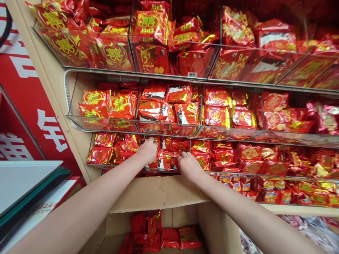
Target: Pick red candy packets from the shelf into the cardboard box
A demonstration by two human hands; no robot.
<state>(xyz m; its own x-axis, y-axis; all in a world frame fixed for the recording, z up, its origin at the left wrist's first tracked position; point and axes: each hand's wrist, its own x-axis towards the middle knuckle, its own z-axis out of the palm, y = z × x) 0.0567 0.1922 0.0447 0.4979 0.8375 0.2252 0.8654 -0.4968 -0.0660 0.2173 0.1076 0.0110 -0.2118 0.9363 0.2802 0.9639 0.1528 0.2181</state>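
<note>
Shelves filled with red packets; open carton set below. Left hand, right hand placed at lower row; fingertips partly hidden, grips cannot be told.

- Left grip: fingertips hidden among the red packets; contact cannot be told.
- Right grip: fingers curled away from view; whether they hold a packet is unclear.
- Left forearm and right forearm: both cut off by the near edge.
- Cardboard box: cut off at the near edge, its interior partly covered by its flap; lettering on the packets inside too small to read.
- Upper shelf: cut off at right, its far recess lost in shadow.
- Red sign: cut off at left.
- Bagged goods, near right: blurred, contents indistinct.
</note>
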